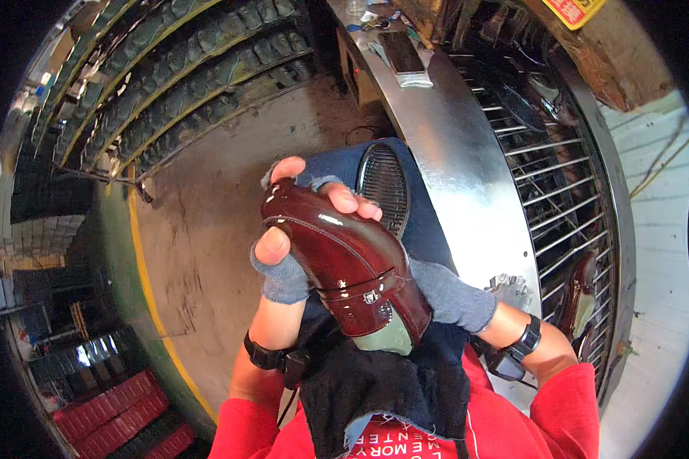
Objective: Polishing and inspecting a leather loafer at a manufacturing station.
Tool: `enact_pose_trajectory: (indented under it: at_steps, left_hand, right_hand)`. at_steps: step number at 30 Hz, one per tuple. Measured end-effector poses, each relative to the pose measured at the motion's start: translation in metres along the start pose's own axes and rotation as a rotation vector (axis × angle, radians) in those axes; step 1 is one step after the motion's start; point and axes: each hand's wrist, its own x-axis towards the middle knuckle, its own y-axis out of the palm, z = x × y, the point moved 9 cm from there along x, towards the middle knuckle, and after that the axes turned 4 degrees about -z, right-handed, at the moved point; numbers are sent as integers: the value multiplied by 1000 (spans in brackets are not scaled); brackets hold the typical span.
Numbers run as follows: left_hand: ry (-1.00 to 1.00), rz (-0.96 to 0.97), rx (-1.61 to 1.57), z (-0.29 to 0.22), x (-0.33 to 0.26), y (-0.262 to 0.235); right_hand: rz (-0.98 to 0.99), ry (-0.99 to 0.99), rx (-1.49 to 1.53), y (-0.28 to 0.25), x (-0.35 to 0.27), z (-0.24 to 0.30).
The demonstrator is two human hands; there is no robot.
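A glossy dark red shoe upper [337,245] with a strap and small buckle is pulled over a pale green last [386,336], toe toward the upper left. My left hand [283,260], in a grey fingerless glove, grips the toe end. Its thumb lies on the near side, and bare fingertips curl over the far edge. My right hand [448,294], gloved the same way, supports the heel side from the right; its fingers are hidden behind the shoe. Just beyond the shoe, a black ridged sole [384,187] lies on my dark blue trouser leg.
To the right runs a metal bench [475,168] with a dark flat object [402,57] at its far end. Beside it, a barred rack [563,203] holds another dark red shoe [582,283]. Shelves of dark shoes [199,57] stand at far left, red crates [115,405] at near left.
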Motion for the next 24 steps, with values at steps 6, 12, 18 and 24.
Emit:
enact_pose_trajectory:
  at_steps: [6, 12, 18, 24]
  left_hand:
    - [-88, 156, -116, 21, 7, 10]
    - [-134, -27, 75, 13, 13, 4]
    - [-405, -225, 463, 46, 52, 16]
    - [-391, -230, 640, 49, 37, -12]
  right_hand:
    - [-57, -29, 141, 22, 2, -34]
    - [-271, 175, 594, 0, 12, 14]
    - [149, 126, 1691, 2, 3, 11]
    - [115, 81, 1644, 5, -3, 42]
